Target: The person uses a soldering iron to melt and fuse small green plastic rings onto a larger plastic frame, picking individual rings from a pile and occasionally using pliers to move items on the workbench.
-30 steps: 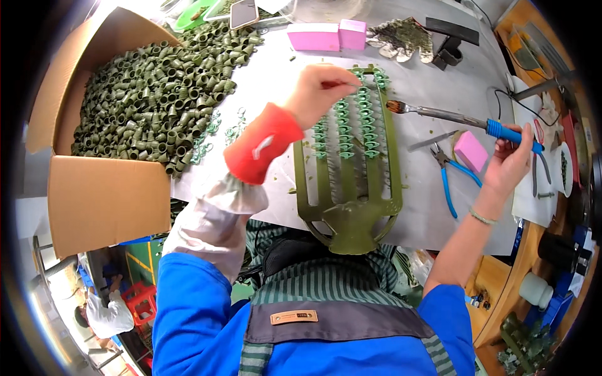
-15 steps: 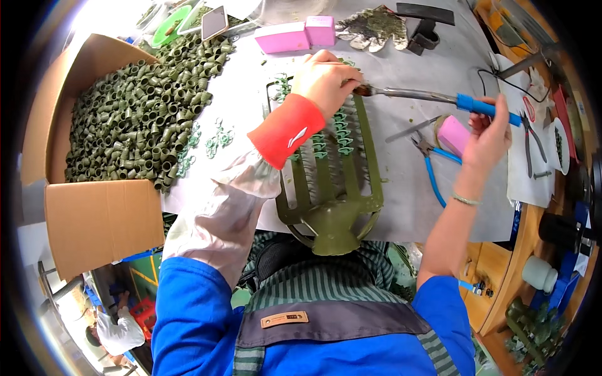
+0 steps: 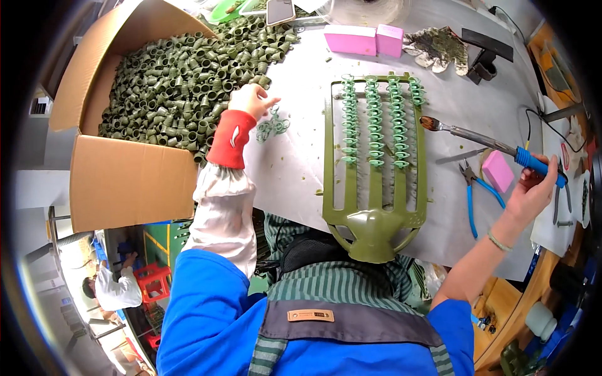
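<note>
My left hand (image 3: 251, 101), in a red wrist cuff, hovers between the pile of small dark green plastic sleeves (image 3: 182, 88) and a few loose light green ring clips (image 3: 273, 128). Its thumb and forefinger look apart, and nothing shows between them. My right hand (image 3: 528, 195) grips the blue handle of a soldering iron (image 3: 480, 138). The iron's browned tip points left, near the right edge of an olive green plastic rack (image 3: 377, 218). Rows of light green ring clips (image 3: 375, 122) run along the rack's bars, with a shorter row at the far right.
A cardboard box (image 3: 132, 178) holds the pile at left. Blue-handled cutters (image 3: 475, 188) and a pink block (image 3: 497, 171) lie right of the rack. Beyond it are pink blocks (image 3: 351, 40), a stained glove (image 3: 439, 49) and a black stand (image 3: 484, 56). A phone (image 3: 280, 11) lies far back.
My left hand has left the rack's top and moved left to the loose clips. My right hand has drawn the iron right, away from the clip rows. The view has shifted left.
</note>
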`<state>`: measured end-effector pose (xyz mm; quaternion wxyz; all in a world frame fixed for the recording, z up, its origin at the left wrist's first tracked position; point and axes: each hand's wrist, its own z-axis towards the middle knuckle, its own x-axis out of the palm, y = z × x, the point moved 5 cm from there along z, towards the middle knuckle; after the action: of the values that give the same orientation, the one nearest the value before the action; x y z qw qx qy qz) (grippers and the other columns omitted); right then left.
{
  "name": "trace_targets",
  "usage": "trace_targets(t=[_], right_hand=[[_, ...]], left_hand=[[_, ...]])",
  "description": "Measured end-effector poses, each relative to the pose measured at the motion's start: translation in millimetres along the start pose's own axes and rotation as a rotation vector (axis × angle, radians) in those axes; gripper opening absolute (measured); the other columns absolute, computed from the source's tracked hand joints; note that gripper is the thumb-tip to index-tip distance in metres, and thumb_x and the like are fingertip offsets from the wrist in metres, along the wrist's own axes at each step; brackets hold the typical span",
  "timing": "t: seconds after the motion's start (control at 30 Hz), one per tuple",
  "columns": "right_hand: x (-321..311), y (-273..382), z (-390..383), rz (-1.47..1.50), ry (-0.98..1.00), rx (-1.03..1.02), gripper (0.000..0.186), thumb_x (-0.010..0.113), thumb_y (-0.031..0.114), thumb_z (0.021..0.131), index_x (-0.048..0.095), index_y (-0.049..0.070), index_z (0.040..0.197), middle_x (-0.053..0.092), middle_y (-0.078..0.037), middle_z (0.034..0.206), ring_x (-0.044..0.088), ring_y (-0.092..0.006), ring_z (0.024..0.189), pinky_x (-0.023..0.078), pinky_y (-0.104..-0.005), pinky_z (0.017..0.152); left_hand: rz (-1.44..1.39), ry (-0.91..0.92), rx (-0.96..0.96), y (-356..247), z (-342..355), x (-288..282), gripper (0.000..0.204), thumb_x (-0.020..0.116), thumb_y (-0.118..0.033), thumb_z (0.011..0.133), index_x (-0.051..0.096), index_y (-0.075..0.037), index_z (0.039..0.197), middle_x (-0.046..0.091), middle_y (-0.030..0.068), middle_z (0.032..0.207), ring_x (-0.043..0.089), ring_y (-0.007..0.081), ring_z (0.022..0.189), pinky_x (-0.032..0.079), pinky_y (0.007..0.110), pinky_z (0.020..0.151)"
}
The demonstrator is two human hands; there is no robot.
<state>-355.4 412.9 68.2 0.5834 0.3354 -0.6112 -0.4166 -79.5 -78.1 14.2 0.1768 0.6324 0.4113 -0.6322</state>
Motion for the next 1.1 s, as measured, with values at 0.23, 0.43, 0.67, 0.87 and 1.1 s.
trace_targets(t=[0.23, 0.43, 0.67, 0.87, 1.1], right_hand=[[2, 7, -4, -0.020, -0.003, -0.028, 0.029, 0.063, 0.028, 0.087, 0.059, 0.001, 0.076, 0.058, -0.004, 0.071, 0.044, -0.0081, 0.054, 0.035, -0.0200, 0.052], [0, 10, -5, -0.022, -0.029, -0.026, 0.028, 0.064, 0.029, 0.087, 0.060, 0.004, 0.075, 0.058, -0.003, 0.071, 0.047, -0.0073, 0.054, 0.037, -0.0181, 0.051], [1, 5, -4, -0.010, -0.012, -0.039, 0.030, 0.065, 0.030, 0.086, 0.062, 0.003, 0.075, 0.060, -0.004, 0.068, 0.049, -0.0078, 0.053, 0.039, -0.0191, 0.050], [-2, -7, 1, -0.032, -0.005, -0.021, 0.033, 0.065, 0.031, 0.085, 0.063, 0.002, 0.071, 0.058, -0.003, 0.065, 0.050, -0.0080, 0.054, 0.040, -0.0194, 0.050], [12, -15, -3, 0.001, 0.060, 0.009, 0.033, 0.065, 0.030, 0.086, 0.063, 0.000, 0.072, 0.058, -0.004, 0.064, 0.051, -0.0087, 0.052, 0.041, -0.0198, 0.051]], left_hand=[[0.220, -0.289, 0.308, -10, -21, 21, 0.014, 0.066, -0.013, 0.075, 0.063, -0.004, 0.085, 0.064, 0.0132, 0.073, 0.063, 0.0287, 0.069, 0.051, 0.036, 0.067], [0.210, -0.258, 0.311, -30, -25, 5, 0.015, 0.064, -0.007, 0.078, 0.067, -0.006, 0.093, 0.067, 0.0134, 0.078, 0.066, 0.0259, 0.072, 0.052, 0.034, 0.068], [-0.779, 0.109, 0.714, -196, -65, 19, 0.013, 0.065, -0.003, 0.084, 0.069, -0.001, 0.096, 0.068, 0.0065, 0.089, 0.062, 0.0104, 0.083, 0.050, 0.024, 0.076], [-0.286, -0.236, 0.929, -261, -70, 35, 0.013, 0.067, -0.013, 0.079, 0.071, -0.010, 0.091, 0.068, 0.0065, 0.084, 0.060, 0.0241, 0.082, 0.048, 0.034, 0.078], [-0.200, -0.334, 0.936, -267, -64, 52, 0.010, 0.069, -0.018, 0.077, 0.073, -0.016, 0.086, 0.068, 0.0016, 0.081, 0.058, 0.0220, 0.089, 0.046, 0.035, 0.082]])
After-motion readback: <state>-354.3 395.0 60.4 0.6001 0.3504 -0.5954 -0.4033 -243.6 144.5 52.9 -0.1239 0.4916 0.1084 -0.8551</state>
